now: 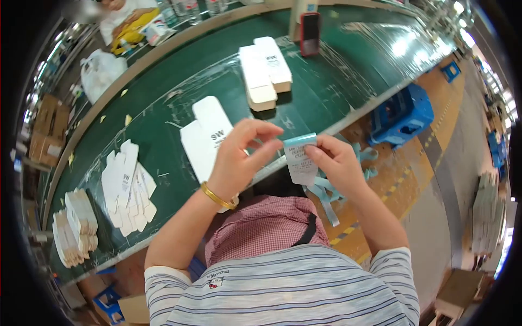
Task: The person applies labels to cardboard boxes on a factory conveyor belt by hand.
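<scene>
My right hand (340,164) pinches a strip of printed labels (300,165) between thumb and fingers. Light-blue backing shows along its folded top edge, and dark lettering covers its pale face. My left hand (246,149), with a gold bangle at the wrist, is raised just left of the strip; its thumb and forefinger are apart with nothing visible between them. Below and behind my left hand, a flat white carton (202,136) marked 9W lies on the green table (179,168). Beyond the hands are white folded cartons (256,76), some marked 9W.
Fanned flat cartons (128,187) and a carton stack (81,220) lie at left. A red-cased phone (310,35) leans on a post. Light-blue backing ribbon (329,204) dangles beside my lap. A blue stool (402,117) stands right. Another person (122,19) is across the table.
</scene>
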The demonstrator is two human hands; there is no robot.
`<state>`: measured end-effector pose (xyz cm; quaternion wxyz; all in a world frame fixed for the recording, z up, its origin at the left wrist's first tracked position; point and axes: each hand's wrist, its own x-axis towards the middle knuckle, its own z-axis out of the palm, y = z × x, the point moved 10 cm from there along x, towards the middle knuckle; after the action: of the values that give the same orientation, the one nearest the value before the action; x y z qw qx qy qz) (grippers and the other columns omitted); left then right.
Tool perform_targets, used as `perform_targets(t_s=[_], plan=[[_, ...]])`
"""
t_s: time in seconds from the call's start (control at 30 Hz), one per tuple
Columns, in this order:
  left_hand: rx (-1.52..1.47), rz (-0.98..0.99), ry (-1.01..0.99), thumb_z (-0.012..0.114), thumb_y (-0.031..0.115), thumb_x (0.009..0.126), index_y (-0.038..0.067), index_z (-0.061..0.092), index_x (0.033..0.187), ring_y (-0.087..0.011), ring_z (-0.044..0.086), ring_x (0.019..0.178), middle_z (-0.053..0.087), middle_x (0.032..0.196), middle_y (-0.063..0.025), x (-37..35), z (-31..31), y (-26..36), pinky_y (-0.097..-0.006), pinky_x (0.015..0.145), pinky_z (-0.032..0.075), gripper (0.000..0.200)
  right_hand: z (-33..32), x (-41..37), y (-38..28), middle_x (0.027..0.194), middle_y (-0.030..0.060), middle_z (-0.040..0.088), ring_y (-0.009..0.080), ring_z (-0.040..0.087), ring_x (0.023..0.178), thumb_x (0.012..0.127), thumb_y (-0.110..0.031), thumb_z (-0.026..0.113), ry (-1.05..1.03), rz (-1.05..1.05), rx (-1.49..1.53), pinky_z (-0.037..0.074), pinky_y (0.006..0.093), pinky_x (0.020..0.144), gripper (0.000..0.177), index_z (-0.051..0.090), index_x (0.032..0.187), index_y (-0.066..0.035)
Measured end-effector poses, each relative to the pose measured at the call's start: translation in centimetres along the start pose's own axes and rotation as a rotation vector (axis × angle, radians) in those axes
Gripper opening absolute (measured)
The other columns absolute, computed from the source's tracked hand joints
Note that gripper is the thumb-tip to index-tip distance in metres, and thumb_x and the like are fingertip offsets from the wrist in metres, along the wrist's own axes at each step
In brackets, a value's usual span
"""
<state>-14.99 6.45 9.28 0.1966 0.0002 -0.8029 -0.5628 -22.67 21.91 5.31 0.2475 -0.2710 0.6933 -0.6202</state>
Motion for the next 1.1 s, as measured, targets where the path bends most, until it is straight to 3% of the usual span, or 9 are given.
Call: perform_targets(t_s=[0.17, 0.3, 0.37, 0.53, 0.57, 0.67, 0.8, 0.93, 1.1], plan=[[-0.058, -0.176, 0.1, 0.074, 0.005, 0.08, 0.003, 0.067, 0.105, -0.0094, 0.06, 0.082, 0.063, 0.092, -0.0032, -3.8, -1.2, -1.5, -0.0232, 0.071, 0.05, 0.026, 3.4, 0.7, -1.6, 0.08, 0.0057, 0.057, 0.015, 0.053, 0.074, 0.087, -0.01, 0.063, -0.027, -0.117, -0.197, 0.043, 0.0275, 0.069, 0.014, 0.066, 0.096, 0.0], [0.085, 0.034, 0.173, 0.075, 0.017, 0.082, 0.009, 0.067, 0.115, -0.0202, 0.058, 0.093, 0.061, 0.105, -0.0084, -5.3, -4.3, 0.3, -0.0311, 0.076, 0.051, 0.035, 6.7, 1.4, -3.3, 0.079, 0.0088, 0.058, 0.0184, 0.055, 0.073, 0.085, -0.006, 0.062, -0.092, -0.291, -0.246, 0.042, 0.0289, 0.067, 0.011, 0.066, 0.094, 0.001], [0.198, 0.116, 0.136, 0.074, 0.019, 0.082, 0.006, 0.068, 0.105, -0.0238, 0.06, 0.088, 0.063, 0.095, -0.0078, -5.9, -4.7, 0.6, -0.032, 0.077, 0.049, 0.027, 7.6, 1.5, -3.7, 0.076, 0.0071, 0.055, 0.018, 0.052, 0.07, 0.083, -0.004, 0.063, -0.094, -0.271, -0.28, 0.042, 0.0296, 0.065, 0.006, 0.063, 0.086, 0.001], [0.162, 0.086, 0.155, 0.068, 0.021, 0.088, 0.004, 0.069, 0.099, -0.0214, 0.059, 0.079, 0.062, 0.087, -0.0068, -6.9, -6.8, 1.0, -0.0319, 0.073, 0.048, 0.02, 8.1, 1.0, -6.9, 0.087, 0.0074, 0.054, 0.0185, 0.05, 0.08, 0.075, -0.005, 0.071, 0.094, -0.562, -0.25, 0.041, 0.0286, 0.073, 0.025, 0.055, 0.093, 0.0], [0.138, 0.079, 0.158, 0.068, 0.02, 0.088, 0.004, 0.069, 0.099, -0.0212, 0.059, 0.079, 0.063, 0.087, -0.0065, -7.0, -7.1, 1.0, -0.0318, 0.073, 0.048, 0.019, 8.8, 0.9, -7.8, 0.097, 0.0097, 0.055, 0.0192, 0.052, 0.092, 0.072, -0.003, 0.071, 0.009, -0.671, -0.3, 0.041, 0.0286, 0.084, 0.041, 0.053, 0.109, 0.0], [0.1, 0.065, 0.154, 0.067, 0.02, 0.088, 0.004, 0.069, 0.098, -0.0206, 0.059, 0.079, 0.063, 0.086, -0.0059, -7.5, -7.8, 0.9, -0.0314, 0.072, 0.048, 0.019, 11.7, 1.5, -4.9, 0.1, 0.0063, 0.055, 0.0127, 0.051, 0.093, 0.08, -0.003, 0.066, -0.33, -0.475, -0.302, 0.041, 0.0243, 0.078, 0.029, 0.055, 0.107, 0.0], [0.108, 0.081, 0.156, 0.067, 0.021, 0.089, 0.004, 0.071, 0.098, -0.02, 0.06, 0.079, 0.063, 0.088, -0.0063, -7.5, -8.3, -0.1, -0.031, 0.071, 0.048, 0.02, 10.1, 3.6, 0.9, 0.094, 0.0026, 0.055, 0.0086, 0.051, 0.085, 0.087, 0.0, 0.06, -0.323, -0.179, -0.193, 0.043, 0.0225, 0.077, 0.021, 0.057, 0.108, 0.001], [0.062, 0.06, 0.153, 0.068, 0.022, 0.087, 0.003, 0.071, 0.099, -0.0209, 0.06, 0.079, 0.062, 0.087, -0.0078, -7.7, -8.7, 0.0, -0.0312, 0.071, 0.049, 0.022, 12.1, 1.8, -4.3, 0.079, 0.0034, 0.061, 0.0112, 0.052, 0.071, 0.094, -0.008, 0.06, -0.167, -0.323, -0.28, 0.043, 0.0263, 0.064, 0.01, 0.067, 0.093, 0.0], [0.019, -0.005, 0.164, 0.068, 0.02, 0.085, 0.002, 0.072, 0.092, -0.0226, 0.061, 0.081, 0.065, 0.085, -0.0091, -7.4, -8.7, -0.9, -0.0333, 0.072, 0.048, 0.02, 11.9, 2.3, -2.9, 0.075, 0.0023, 0.06, 0.0094, 0.051, 0.069, 0.096, -0.015, 0.06, -0.148, -0.326, -0.389, 0.043, 0.0255, 0.062, 0.016, 0.067, 0.096, 0.0]])
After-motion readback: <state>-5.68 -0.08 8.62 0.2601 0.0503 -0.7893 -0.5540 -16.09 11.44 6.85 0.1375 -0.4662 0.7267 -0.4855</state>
